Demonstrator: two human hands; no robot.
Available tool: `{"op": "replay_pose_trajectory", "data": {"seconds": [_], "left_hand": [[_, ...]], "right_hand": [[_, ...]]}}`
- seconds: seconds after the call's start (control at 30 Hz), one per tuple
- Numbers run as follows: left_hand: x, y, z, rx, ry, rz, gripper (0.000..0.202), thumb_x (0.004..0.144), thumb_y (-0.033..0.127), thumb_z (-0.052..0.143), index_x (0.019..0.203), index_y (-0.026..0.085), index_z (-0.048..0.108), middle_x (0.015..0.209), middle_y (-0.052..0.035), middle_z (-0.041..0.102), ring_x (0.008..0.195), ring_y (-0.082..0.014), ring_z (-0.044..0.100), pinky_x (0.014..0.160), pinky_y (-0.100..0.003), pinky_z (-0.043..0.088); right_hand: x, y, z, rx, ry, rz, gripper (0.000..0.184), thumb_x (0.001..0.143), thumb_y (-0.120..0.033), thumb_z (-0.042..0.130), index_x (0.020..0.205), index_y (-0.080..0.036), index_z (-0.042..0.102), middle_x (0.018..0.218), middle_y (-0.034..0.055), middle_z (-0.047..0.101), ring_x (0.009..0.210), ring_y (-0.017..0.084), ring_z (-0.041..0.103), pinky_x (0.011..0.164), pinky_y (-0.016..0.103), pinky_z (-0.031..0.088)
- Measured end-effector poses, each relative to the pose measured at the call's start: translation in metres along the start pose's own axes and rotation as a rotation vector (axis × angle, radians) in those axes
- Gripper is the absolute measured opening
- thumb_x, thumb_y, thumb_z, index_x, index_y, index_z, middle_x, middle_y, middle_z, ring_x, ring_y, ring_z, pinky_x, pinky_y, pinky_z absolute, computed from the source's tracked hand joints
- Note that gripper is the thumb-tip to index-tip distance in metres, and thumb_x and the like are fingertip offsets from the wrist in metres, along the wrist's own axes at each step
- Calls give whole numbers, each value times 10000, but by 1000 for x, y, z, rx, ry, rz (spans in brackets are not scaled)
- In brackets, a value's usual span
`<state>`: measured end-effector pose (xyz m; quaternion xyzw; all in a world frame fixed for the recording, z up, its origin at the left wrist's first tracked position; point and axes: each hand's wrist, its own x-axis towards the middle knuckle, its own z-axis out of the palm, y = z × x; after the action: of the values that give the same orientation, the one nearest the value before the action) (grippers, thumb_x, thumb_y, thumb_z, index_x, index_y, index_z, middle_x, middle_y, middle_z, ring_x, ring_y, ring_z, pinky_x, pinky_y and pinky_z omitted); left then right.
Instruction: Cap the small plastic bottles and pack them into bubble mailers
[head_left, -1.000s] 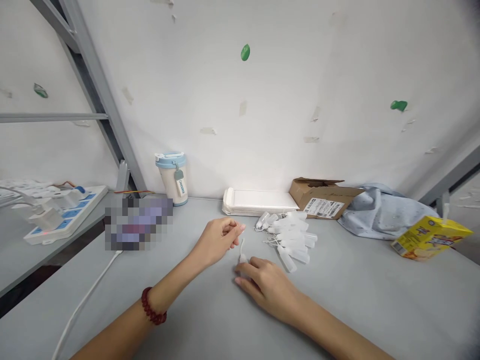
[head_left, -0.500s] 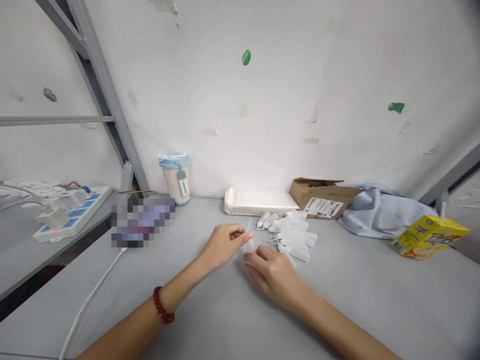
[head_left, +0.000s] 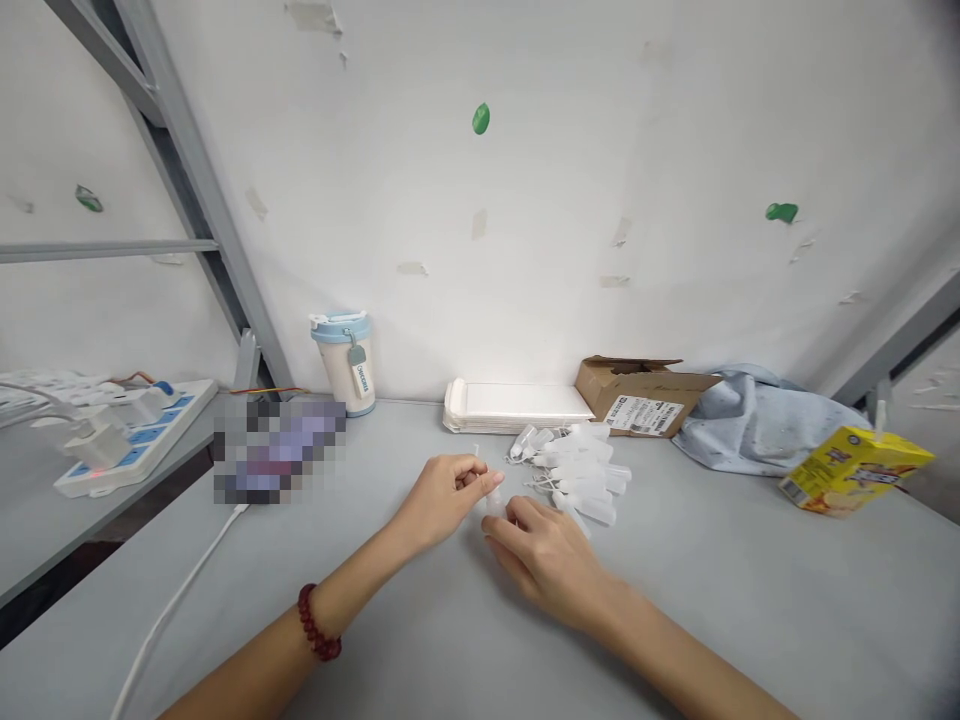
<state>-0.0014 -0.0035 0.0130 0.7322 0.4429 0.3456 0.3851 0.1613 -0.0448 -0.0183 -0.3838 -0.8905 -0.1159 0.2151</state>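
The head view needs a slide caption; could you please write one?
Left hand and right hand at one small bottle beside a bottle pile.

Lettering too blurred to read marks a white tag (head_left: 363, 378) on the cream, blue-lidded tumbler (head_left: 336, 366) left of the left hand (head_left: 442, 500) and, right of the right hand (head_left: 551, 558), the white label (head_left: 645, 416) on a brown cardboard box (head_left: 622, 381), and a yellow carton (head_left: 853, 474).

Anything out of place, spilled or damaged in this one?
No spill shows. The wall looks scruffy, with what seem to be torn tape scraps left on it. The cardboard box stands open, its flaps askew. At the left, a pixelated patch hides something on the desk. The small plastic bottles lie loosely heaped.
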Motion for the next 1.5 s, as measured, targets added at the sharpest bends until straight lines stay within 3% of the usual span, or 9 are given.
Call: {"op": "replay_pose_trajectory", "data": {"seconds": [0.2, 0.4, 0.53, 0.77, 0.9, 0.97, 1.1, 1.27, 1.5], "left_hand": [[0, 3, -3, -74, -20, -62, 347, 769, 473, 510, 622, 159, 510, 492, 68, 355, 469, -74, 333, 450, -197, 271], [0, 8, -7, -264, -84, -144, 344, 757, 473, 541, 691, 136, 564, 525, 27, 530, 435, -87, 483, 454, -207, 371], [0, 7, -10, -367, -151, -134, 328, 777, 444, 539, 770, 121, 595, 589, -16, 602, 445, -107, 544, 438, -211, 372], [-2, 7, -19, -527, -266, -107, 306, 807, 376, 548, 988, 137, 613, 543, 22, 560, 456, -75, 504, 514, -219, 402], [-3, 8, -21, -636, -313, -136, 313, 813, 356, 552, 1022, 132, 617, 515, 32, 532, 451, -66, 493, 495, -201, 401], [-4, 9, -20, -675, -343, -153, 317, 815, 350, 550, 1036, 133, 616, 494, 40, 515, 418, -57, 469, 446, -182, 380], [-6, 12, -19, -673, -371, -201, 368, 823, 356, 528, 1123, 148, 574, 447, 45, 513, 348, -63, 454, 362, -169, 338], [-7, 18, -16, -491, -221, -192, 421, 810, 426, 519, 1133, 159, 554, 434, 50, 531, 293, -57, 421, 345, -172, 328], [-9, 19, -9, -391, -102, -148, 252, 759, 399, 580, 800, 150, 574, 428, 63, 508, 283, -64, 433, 357, -183, 351]], "right_hand": [[2, 3, -2, 21, 19, 21, 189, 840, -142, 391, 853, -186, 574, 669, 15, 452, 576, 111, 349, 499, 227, 202], [1, 7, -6, 154, 43, 66, 242, 846, -108, 359, 863, -179, 589, 685, 22, 452, 565, 104, 346, 510, 218, 250], [4, 7, -13, 515, 22, 178, 220, 877, -162, 372, 887, -180, 591, 717, 23, 504, 595, 99, 416, 555, 221, 321], [10, 5, -29, 1166, -63, 422, 152, 854, -292, 486, 786, -180, 563, 700, 4, 548, 580, 93, 441, 557, 239, 364], [11, 10, -31, 1682, -187, 471, 133, 828, -298, 539, 808, -195, 459, 778, 28, 603, 569, 92, 495, 560, 261, 412], [10, 12, -31, 1836, -265, 483, 172, 816, -277, 563, 808, -206, 407, 761, 23, 615, 556, 92, 513, 551, 255, 406], [11, 14, -28, 1885, -279, 479, 233, 795, -252, 595, 766, -197, 370, 787, 39, 629, 539, 83, 520, 565, 260, 405], [13, 16, -29, 1773, -170, 524, 274, 761, -239, 635, 729, -196, 366, 751, 14, 616, 584, 89, 520, 565, 248, 411], [12, 18, -30, 1693, -145, 641, 331, 691, -225, 699, 737, -209, 371, 603, -42, 519, 785, 175, 589, 521, 212, 375]]}}
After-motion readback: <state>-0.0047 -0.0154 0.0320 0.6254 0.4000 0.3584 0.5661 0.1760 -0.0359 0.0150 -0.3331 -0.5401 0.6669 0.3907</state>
